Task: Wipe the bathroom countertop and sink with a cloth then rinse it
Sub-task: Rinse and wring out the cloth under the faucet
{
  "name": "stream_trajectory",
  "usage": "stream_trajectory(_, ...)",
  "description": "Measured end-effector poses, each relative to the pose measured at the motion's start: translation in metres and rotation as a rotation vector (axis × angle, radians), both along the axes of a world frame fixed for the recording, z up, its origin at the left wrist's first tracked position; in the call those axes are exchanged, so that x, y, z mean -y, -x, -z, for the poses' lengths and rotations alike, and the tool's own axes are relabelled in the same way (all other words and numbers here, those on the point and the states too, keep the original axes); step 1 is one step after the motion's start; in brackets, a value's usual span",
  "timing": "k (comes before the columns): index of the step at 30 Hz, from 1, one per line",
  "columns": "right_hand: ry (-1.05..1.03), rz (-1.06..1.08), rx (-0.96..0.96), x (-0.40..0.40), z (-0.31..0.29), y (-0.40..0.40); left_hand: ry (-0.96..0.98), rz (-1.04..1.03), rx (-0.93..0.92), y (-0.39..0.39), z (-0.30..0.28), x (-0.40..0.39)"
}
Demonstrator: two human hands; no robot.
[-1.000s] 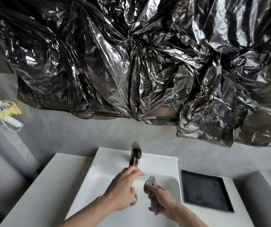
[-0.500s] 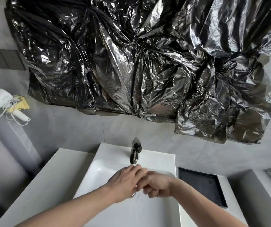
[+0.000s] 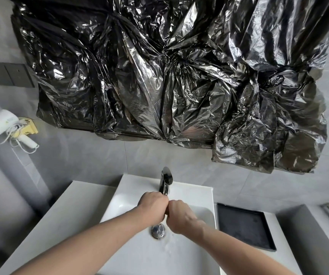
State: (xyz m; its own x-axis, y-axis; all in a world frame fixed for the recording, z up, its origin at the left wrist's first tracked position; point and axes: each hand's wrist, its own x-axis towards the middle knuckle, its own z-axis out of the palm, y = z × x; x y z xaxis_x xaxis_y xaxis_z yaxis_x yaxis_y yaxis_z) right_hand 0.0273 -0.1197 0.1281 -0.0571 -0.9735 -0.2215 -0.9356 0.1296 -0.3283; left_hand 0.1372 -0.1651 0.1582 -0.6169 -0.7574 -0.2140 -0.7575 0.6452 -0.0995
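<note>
Both hands, left hand (image 3: 153, 205) and right hand (image 3: 180, 214), are squeezing the barely visible cloth (image 3: 166, 212) under the faucet (image 3: 165, 182); wiping seems finished, rinsing nearly done.

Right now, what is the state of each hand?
Left hand: curled, gripping the cloth.
Right hand: curled, gripping the same cloth.

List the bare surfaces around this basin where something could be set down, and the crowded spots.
Free: the white countertop left of the sink. Right of the sink, the black tray looks bare. Crowded: under the faucet, where the left hand and right hand meet above the drain.
</note>
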Motion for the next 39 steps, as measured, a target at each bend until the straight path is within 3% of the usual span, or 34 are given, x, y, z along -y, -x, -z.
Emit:
stream_trajectory(3,0.068,-0.023,-0.019,-0.005,0.001,0.001,-0.106,-0.080,-0.036,-0.001,0.001,0.001)
stream_trajectory(5,0.113,0.011,0.074,-0.003,0.005,0.006,-0.149,-0.119,-0.122,-0.005,0.004,0.004)
stream_trajectory(8,0.109,0.069,0.292,0.002,0.002,0.018,-0.157,-0.115,-0.393,-0.016,0.007,0.004)
stream_trajectory(11,-0.056,0.149,0.639,-0.001,-0.016,0.033,-0.049,0.083,-0.574,-0.031,0.009,-0.003)
stream_trajectory(15,-0.451,0.181,0.927,-0.005,-0.038,0.047,0.141,0.467,-0.392,-0.045,0.013,-0.006)
stream_trajectory(19,-0.636,0.093,1.022,-0.004,-0.045,0.036,0.265,0.512,-0.368,-0.037,0.013,-0.006)
stream_trajectory(22,-0.632,0.131,0.957,0.000,-0.037,0.022,0.330,0.493,-0.354,-0.027,0.006,0.001)
stream_trajectory(27,-0.433,0.141,0.468,-0.002,-0.028,0.004,0.253,0.323,0.017,-0.010,-0.014,-0.001)
stream_trajectory(31,-0.272,0.059,0.103,0.005,-0.017,-0.007,0.242,0.244,0.086,-0.001,-0.014,0.002)
stream_trajectory(39,-0.099,0.032,-0.013,0.005,-0.007,0.002,0.068,0.000,0.032,0.008,-0.005,0.002)
